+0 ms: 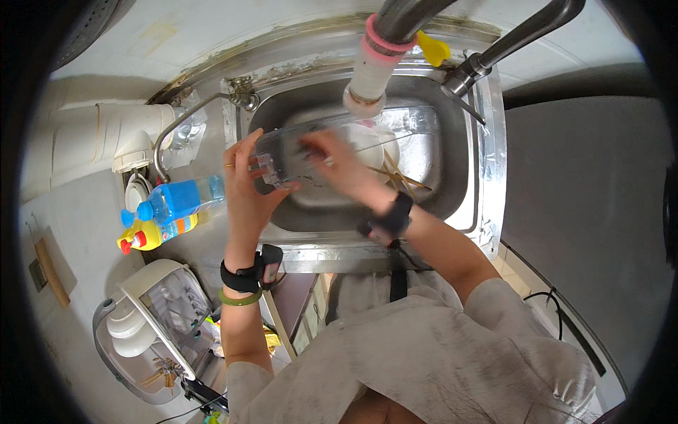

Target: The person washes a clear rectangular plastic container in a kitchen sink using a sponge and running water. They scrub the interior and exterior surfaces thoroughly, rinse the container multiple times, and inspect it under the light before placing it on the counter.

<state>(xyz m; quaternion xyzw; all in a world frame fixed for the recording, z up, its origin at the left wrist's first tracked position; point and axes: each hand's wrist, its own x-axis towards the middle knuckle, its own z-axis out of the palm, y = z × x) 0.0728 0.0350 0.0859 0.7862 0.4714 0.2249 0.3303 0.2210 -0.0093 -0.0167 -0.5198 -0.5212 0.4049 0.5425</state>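
My left hand (246,177) grips the near end of a long clear plastic container (296,130), tilted over the stainless steel sink (371,212). My right hand (339,164) is blurred and overlaps the container; its fingers are bent around something dark and small, which I cannot make out. White dishes (365,146) lie in the sink, with several wooden chopsticks (408,180) beside them. The faucet's pale plastic nozzle (368,79) with a pink ring hangs above the sink, past my right hand.
A blue-labelled bottle (180,201) and a yellow bottle (159,233) lie left of the sink. Below them stands a dish rack box (159,318) with white bowls (130,328). A thin curved metal tap (190,114) is at the sink's left edge, a grey surface (588,185) at the right.
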